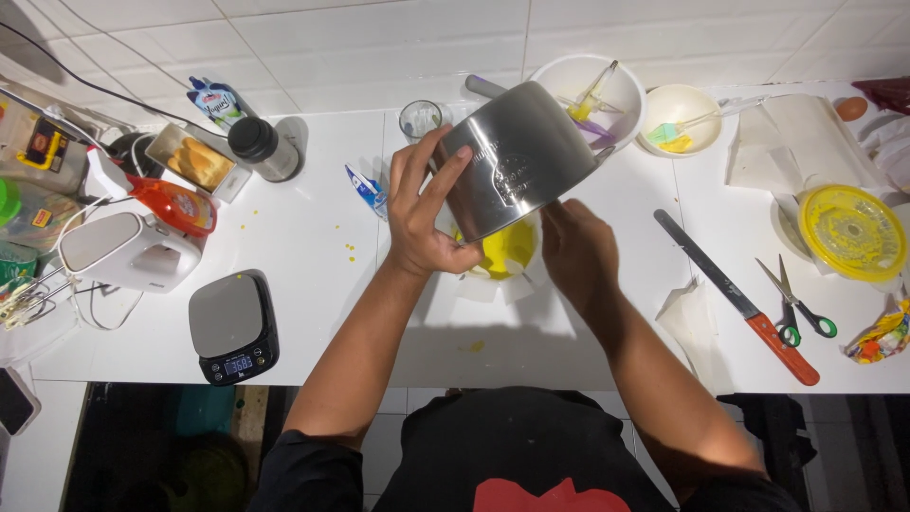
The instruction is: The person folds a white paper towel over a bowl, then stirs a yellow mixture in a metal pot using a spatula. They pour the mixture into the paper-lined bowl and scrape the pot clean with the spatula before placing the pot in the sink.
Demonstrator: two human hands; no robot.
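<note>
Left hand [424, 213] fingers grip a tilted steel pot [519, 156] over yellow batter [509, 248]; right hand [576, 248] fingers are hidden under it, grip unclear.

Just one head-worn cam here, looking pretty much straight down from above at the white tiled surface [313, 284], close enough that both forearms fill the frame's lower middle.

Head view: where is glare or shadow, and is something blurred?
Head view: bright overhead light; soft glare on the steel bowl tilted in the left hand; the right hand and arms cast shadow on the white counter; edges bend slightly from the wide lens; no strong blur.
</note>
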